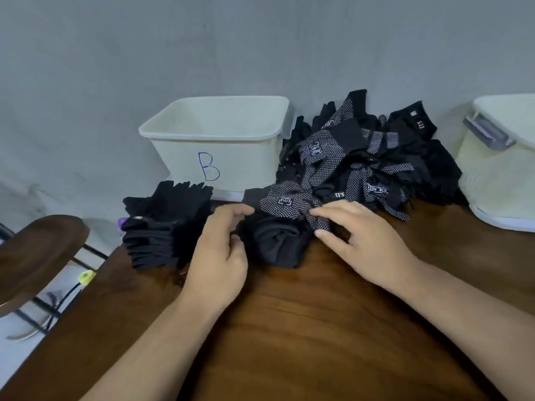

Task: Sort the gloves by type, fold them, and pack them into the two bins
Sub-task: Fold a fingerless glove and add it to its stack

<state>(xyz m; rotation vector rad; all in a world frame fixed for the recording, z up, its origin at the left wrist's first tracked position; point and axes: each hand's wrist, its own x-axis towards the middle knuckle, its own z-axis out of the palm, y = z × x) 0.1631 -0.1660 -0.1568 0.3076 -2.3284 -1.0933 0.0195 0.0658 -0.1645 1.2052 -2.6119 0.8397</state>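
Observation:
A heap of black gloves [367,157], many with white-dotted palms, lies on the brown table between two white bins. A folded plain black glove [275,241] sits in front of the heap. My left hand [217,250] rests against its left side, fingers curled at its edge. My right hand [359,238] lies flat, fingers spread, with its fingertips on a dotted glove [286,202] that overlaps the folded one. A stack of folded plain black gloves [165,227] stands at the left. The bin marked B [214,134] looks empty.
A second white bin [500,160] with a grey latch stands at the right edge. The grey wall runs behind the bins. A brown chair seat [37,253] is off the table's left edge, above a pale floor with cables.

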